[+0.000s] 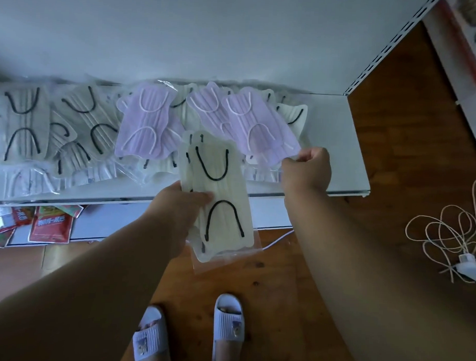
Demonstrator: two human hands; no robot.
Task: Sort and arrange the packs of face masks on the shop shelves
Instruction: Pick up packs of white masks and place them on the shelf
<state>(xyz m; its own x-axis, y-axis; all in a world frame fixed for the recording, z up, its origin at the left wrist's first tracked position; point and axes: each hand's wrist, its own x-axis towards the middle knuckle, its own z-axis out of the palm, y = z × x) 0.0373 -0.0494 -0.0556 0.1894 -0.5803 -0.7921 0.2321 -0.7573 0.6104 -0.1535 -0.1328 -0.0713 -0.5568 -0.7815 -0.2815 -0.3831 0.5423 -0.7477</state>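
The left hand (176, 205) has its grip closed on a stack of cream mask packs (220, 196), thumb on top, held over the shelf (340, 146) front edge. Just right of that grip, the right hand (307, 166) pinches the corner of a purple mask pack (260, 127) lying on the shelf. More packs lie spread to the left.

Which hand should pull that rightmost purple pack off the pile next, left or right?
Right, probably. The right hand is already pinched on the clear wrapper edge of the rightmost purple pack on the shelf. The left hand is occupied, gripping a stack of cream packs held out over the shelf's front edge.
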